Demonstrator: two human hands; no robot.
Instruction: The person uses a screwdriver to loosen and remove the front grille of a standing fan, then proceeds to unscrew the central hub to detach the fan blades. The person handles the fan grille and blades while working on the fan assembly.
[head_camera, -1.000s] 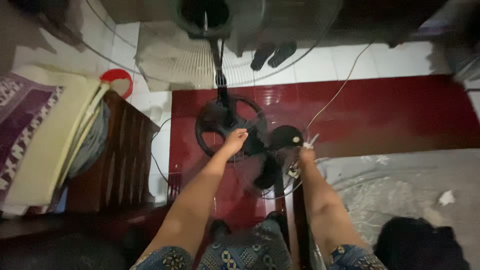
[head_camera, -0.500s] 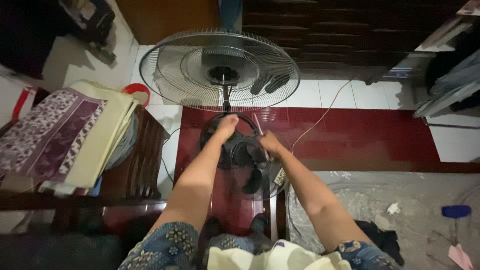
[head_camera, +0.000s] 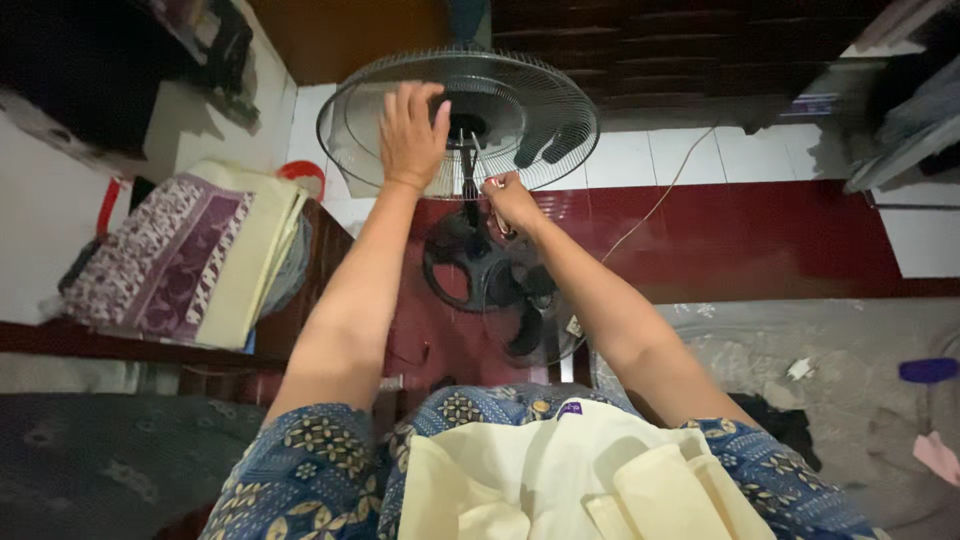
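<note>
The dark red floor (head_camera: 760, 240) fills the middle band of the frame, with white tiles above it at upper centre. On it stands the fan, and its round wire fan guard (head_camera: 540, 110) sits at upper centre, the largest thing under my arms. Below the guard, at the centre of the frame, lies the dark round fan base (head_camera: 480, 275). At left centre a stack of folded cloths (head_camera: 190, 255), purple patterned and cream, rests on a dark wooden piece.

My left hand (head_camera: 412, 135) lies flat and spread against the left part of the guard, fingers loose, not clenched around anything. My right hand (head_camera: 510, 200) is just below the guard's lower edge, beside the thin pole (head_camera: 468, 170), fingers pinched together; I cannot tell what, if anything, they grip. A thin white cord (head_camera: 650, 205) trails to the right of it.
</note>
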